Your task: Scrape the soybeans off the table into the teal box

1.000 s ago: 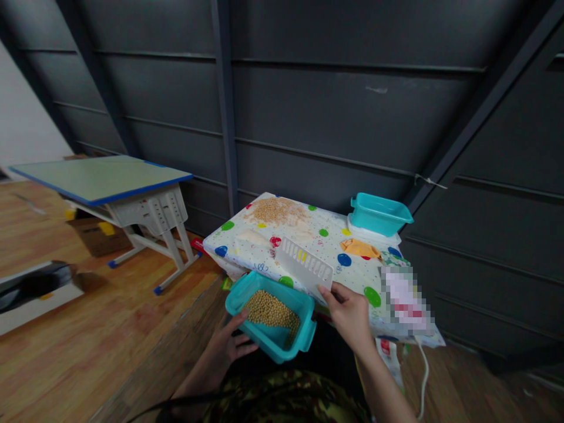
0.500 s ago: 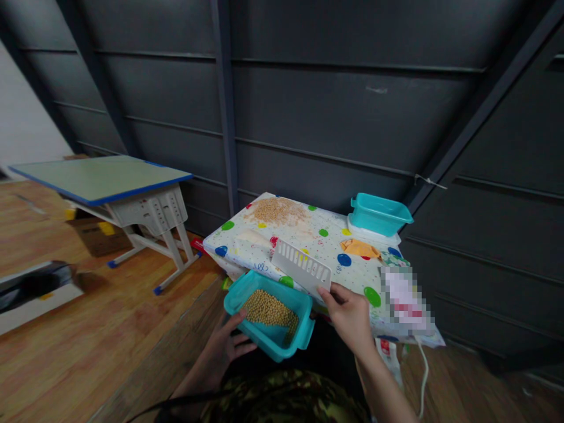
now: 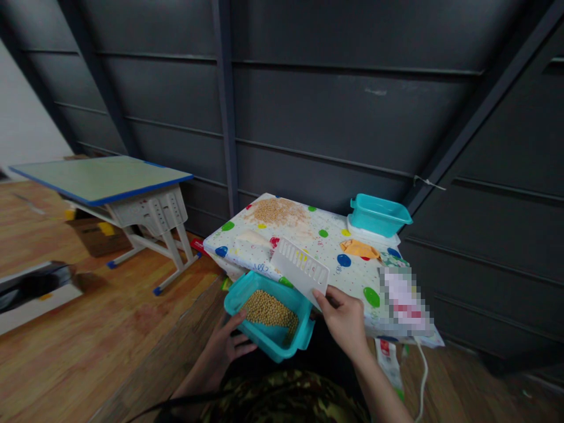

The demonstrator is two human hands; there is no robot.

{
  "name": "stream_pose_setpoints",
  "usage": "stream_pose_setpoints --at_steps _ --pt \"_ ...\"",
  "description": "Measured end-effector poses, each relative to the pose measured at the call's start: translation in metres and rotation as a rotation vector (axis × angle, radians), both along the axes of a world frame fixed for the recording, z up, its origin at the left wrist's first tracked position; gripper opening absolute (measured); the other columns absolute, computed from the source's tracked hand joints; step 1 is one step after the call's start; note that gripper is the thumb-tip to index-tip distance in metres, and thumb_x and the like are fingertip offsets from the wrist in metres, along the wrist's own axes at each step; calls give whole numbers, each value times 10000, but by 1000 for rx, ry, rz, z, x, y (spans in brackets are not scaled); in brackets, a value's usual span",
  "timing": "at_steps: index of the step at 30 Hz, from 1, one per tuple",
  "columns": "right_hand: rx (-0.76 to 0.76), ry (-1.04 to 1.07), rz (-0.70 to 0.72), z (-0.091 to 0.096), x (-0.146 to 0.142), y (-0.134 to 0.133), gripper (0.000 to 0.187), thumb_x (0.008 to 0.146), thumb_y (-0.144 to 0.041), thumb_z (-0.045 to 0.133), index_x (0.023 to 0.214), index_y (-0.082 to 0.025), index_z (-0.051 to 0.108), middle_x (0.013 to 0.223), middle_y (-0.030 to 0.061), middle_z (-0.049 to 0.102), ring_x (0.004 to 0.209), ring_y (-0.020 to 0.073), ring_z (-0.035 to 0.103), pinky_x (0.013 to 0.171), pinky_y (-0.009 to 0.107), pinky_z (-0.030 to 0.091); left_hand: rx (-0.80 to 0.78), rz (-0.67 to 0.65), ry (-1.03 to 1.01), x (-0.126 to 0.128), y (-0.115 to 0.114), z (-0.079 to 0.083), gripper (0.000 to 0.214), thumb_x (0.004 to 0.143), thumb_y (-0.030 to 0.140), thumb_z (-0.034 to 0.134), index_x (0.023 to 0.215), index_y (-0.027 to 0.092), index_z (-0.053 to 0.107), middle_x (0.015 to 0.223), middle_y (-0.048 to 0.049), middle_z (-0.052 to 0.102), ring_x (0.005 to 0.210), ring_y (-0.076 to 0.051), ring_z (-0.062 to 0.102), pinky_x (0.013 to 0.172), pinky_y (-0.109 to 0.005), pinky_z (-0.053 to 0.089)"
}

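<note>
My left hand (image 3: 226, 345) grips the near-left side of a teal plastic basin (image 3: 272, 348), with the thumb over the rim and the fingers underneath. Round yellowish soybeans (image 3: 269, 308) lie inside the basin, heaped toward its far side. Between thumb and fingers of my right hand (image 3: 346, 320) is the near corner of a white slotted plastic plate (image 3: 296, 272). The plate is tilted, over the table edge and just beyond the basin's far rim. A spread pile of light brown grains or beans with powder (image 3: 275, 211) lies at the back left of the table.
The table has a dotted, balloon-print cloth (image 3: 304, 226). On it are a second teal basin (image 3: 381, 215) at the back right, an orange cloth (image 3: 360, 248) and a blurred pink-white item (image 3: 405, 296). A white cable (image 3: 425, 376) hangs at right; a desk (image 3: 101, 176) stands left.
My right hand has drawn the white slotted plate slightly down and left, closer to the basin, showing more of its face. My left hand and the basin have stayed put.
</note>
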State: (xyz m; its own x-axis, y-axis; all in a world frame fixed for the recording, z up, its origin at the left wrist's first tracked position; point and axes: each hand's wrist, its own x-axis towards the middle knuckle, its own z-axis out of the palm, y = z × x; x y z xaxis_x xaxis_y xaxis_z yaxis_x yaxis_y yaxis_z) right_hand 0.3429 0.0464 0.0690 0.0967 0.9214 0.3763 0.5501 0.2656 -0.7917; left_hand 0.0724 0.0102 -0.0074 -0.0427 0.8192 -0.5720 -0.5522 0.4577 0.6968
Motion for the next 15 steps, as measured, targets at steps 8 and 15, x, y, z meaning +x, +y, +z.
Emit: stream_pose_setpoints --at_steps 8,15 --pt "-6 18 43 -1 6 -2 415 951 -539 669 802 -209 872 716 58 805 605 231 668 591 310 507 -22 -8 43 2 3 2 691 1007 337 718 1633 228 444 1656 -227 591 870 -273 817 791 -467 709" --pt "18 39 19 1 14 -7 402 930 -533 710 752 -206 860 658 39 761 576 207 608 548 295 451 -15 -23 30 -1 2 -3 699 993 346 743 1619 242 450 1681 -208 576 934 -298 831 831 -489 708"
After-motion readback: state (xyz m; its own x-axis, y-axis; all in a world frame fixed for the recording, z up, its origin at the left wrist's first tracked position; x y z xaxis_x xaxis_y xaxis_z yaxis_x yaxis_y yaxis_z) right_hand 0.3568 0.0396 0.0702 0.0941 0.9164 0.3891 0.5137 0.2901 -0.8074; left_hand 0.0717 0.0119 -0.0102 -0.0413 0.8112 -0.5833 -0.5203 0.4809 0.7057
